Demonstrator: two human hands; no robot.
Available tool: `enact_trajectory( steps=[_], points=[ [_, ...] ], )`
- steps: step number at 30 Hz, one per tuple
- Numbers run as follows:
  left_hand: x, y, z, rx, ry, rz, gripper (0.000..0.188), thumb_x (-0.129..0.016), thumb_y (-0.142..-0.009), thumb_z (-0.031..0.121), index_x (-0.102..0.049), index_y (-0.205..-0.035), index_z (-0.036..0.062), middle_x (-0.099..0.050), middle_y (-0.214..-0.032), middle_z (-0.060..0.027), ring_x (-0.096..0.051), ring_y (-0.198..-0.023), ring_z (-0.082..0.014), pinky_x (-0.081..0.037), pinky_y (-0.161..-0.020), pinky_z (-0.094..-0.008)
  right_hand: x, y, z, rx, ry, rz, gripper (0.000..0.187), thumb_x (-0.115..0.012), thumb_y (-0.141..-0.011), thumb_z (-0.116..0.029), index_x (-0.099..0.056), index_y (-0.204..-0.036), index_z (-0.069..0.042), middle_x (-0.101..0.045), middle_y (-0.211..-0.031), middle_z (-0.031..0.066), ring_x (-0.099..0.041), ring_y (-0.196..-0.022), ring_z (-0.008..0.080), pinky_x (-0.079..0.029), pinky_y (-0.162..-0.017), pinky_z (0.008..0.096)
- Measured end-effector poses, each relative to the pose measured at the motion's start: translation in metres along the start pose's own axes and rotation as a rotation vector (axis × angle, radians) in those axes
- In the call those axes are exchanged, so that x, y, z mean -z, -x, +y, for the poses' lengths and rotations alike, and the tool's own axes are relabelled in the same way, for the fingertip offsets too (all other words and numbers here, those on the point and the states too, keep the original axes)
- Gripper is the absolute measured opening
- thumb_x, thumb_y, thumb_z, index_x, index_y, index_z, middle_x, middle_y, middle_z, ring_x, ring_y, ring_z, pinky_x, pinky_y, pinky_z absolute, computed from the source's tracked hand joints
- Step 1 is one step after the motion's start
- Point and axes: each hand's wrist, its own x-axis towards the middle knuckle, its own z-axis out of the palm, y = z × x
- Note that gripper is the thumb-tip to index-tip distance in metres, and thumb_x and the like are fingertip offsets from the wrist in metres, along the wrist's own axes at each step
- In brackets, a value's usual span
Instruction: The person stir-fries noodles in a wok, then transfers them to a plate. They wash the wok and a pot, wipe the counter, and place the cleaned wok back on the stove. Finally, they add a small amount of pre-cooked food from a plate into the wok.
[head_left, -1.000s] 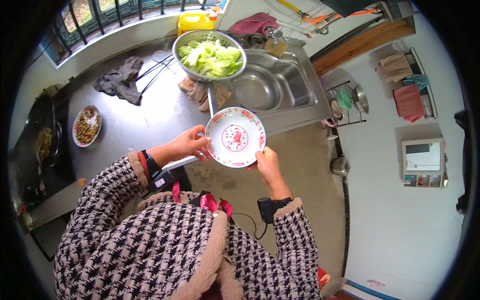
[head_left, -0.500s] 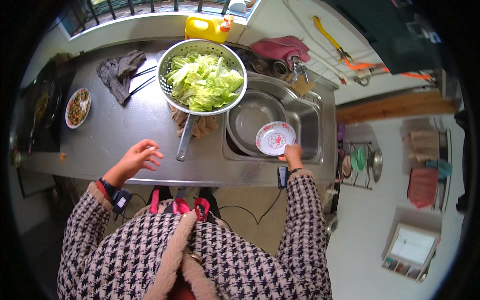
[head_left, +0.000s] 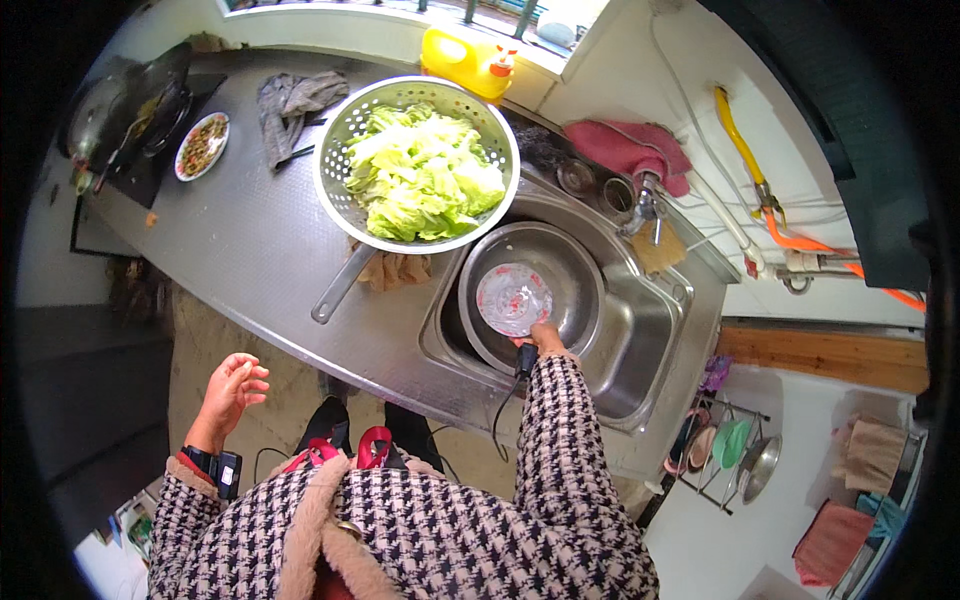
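Right hand point(head_left: 547, 340) grips the near rim of a bowl point(head_left: 513, 300), fingers closed on the edge; the bowl sits within a steel basin point(head_left: 584, 278), which stands in the sink point(head_left: 640, 345). A rim hold probably leaves the bowl's whole inner face exposed. The bowl's surface looks greyed and glassy, perhaps from water over it; depth cannot be judged from where I stand. Left hand point(head_left: 235, 390) hangs off the front edge of the desk point(head_left: 235, 235), fingers loosely curled, nothing visible in it. A colander point(head_left: 333, 185) stands near the sink's left side, presumably so drips fall close to the drain; its handle point(head_left: 342, 285) points toward the person, within easy reach. Materials: bowl smooth, round, pale with red pattern; basin plain metal, circular; colander metal, perforated in rows; leafy greens point(head_left: 425, 185) inside, crinkled and heaped. Tan cloth point(head_left: 403, 272) lies crumpled beneath the colander's near side. Grey cloth point(head_left: 290, 108) rumpled farther along. Desk top metallic, finely textured. Sleeves point(head_left: 562, 415) woven, checked, fuzzy at the cuffs.
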Motion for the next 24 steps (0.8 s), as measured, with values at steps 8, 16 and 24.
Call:
enact_trajectory(
  steps=[8, 16, 24],
  points=[
    [-0.027, 0.004, -0.011, -0.037, 0.031, -0.085, 0.017, -0.053, -0.094, 0.020, -0.052, -0.106, 0.0091, -0.063, -0.095, -0.0072, -0.063, -0.075, -0.0141, -0.053, -0.062, -0.0270, 0.059, 0.067, -0.078, 0.446, 0.957, 0.276, 0.028, -0.054, -0.083, -0.015, -0.064, -0.079, 0.011, -0.063, -0.074, 0.0284, -0.067, -0.067, 0.0371, -0.054, -0.056, 0.0437],
    [0.023, -0.008, -0.025, -0.026, 0.004, -0.163, 0.018, -0.054, -0.093, 0.020, -0.052, -0.106, 0.0080, -0.063, -0.096, -0.0085, -0.063, -0.077, -0.0161, -0.054, -0.065, -0.0289, 0.105, 0.220, -0.093, 0.784, 1.666, 0.715, 0.026, -0.057, -0.084, -0.023, -0.067, -0.074, -0.002, -0.064, -0.079, 0.0209, -0.064, -0.076, 0.0398, -0.050, -0.064, 0.0484],
    [0.103, -0.010, -0.069, -0.078, 0.098, -0.183, 0.019, -0.053, -0.093, 0.021, -0.051, -0.105, 0.0061, -0.063, -0.097, -0.0103, -0.063, -0.079, -0.0183, -0.054, -0.067, -0.0315, 0.080, 0.313, -0.100, 0.891, 1.868, 0.847, 0.021, -0.057, -0.079, -0.014, -0.064, -0.070, 0.004, -0.063, -0.075, 0.0247, -0.064, -0.071, 0.0421, -0.052, -0.063, 0.0477]
  ],
)
